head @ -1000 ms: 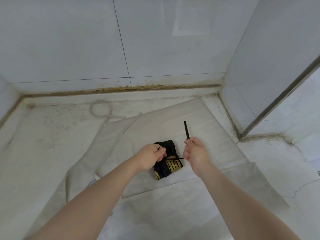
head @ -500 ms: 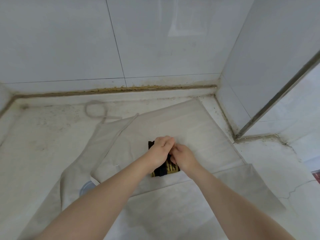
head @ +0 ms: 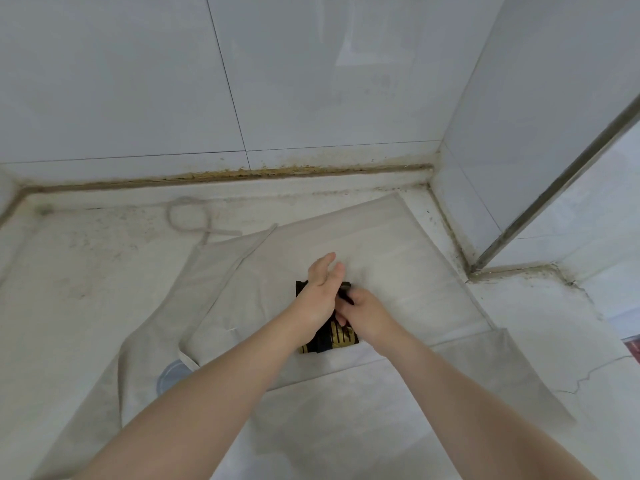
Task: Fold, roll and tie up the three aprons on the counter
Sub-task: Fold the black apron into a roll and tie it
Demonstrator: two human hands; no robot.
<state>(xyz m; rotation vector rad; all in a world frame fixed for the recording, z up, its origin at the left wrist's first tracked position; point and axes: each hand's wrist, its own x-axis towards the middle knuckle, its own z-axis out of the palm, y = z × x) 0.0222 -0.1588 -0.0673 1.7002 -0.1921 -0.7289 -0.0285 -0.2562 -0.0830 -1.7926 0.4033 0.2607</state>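
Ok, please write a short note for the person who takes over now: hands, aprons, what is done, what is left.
Left hand: over the black apron bundle, fingers extended.
Right hand: closed on the bundle's black strap.
The bundle lies rolled on the flat pale aprons on the counter; whether its knot is finished is hidden.
Left: finish the tie, then fold, roll and tie the pale aprons; their number is unclear.

No legible text anywhere. Gold marks on the rolled black apron (head: 341,337) are too blurred to read.
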